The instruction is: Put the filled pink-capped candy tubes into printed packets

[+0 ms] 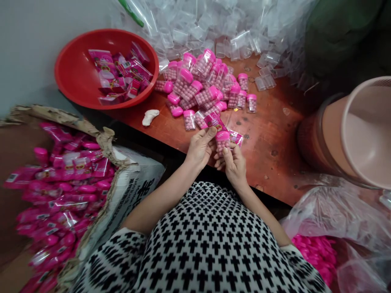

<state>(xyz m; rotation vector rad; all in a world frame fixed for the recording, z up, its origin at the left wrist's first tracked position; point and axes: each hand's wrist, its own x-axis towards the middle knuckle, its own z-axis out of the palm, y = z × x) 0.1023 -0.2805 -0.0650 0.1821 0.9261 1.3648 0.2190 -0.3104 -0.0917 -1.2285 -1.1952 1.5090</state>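
Over the front edge of the table, my left hand point(200, 148) pinches a pink printed label sleeve point(215, 121) between thumb and fingers. Its lower end meets the pink cap of a small clear candy jar point(223, 142) full of pink balls. My right hand point(234, 165) grips that jar low down, thumb in front. Just behind my right fingers shows another pink label packet point(236, 138); whether the hand touches it I cannot tell. Beyond both hands lies a pile of capped candy jars point(210, 87), some upright, most on their sides.
A red bowl point(69, 75) with printed label packets stands back left. Below it, a cardboard box point(124, 173) holds many labelled jars. Clear empty cups point(207, 24) are heaped at the back. Right are a tan bucket point(331, 130) and a plastic bag point(342, 211) beside pink caps point(316, 254).
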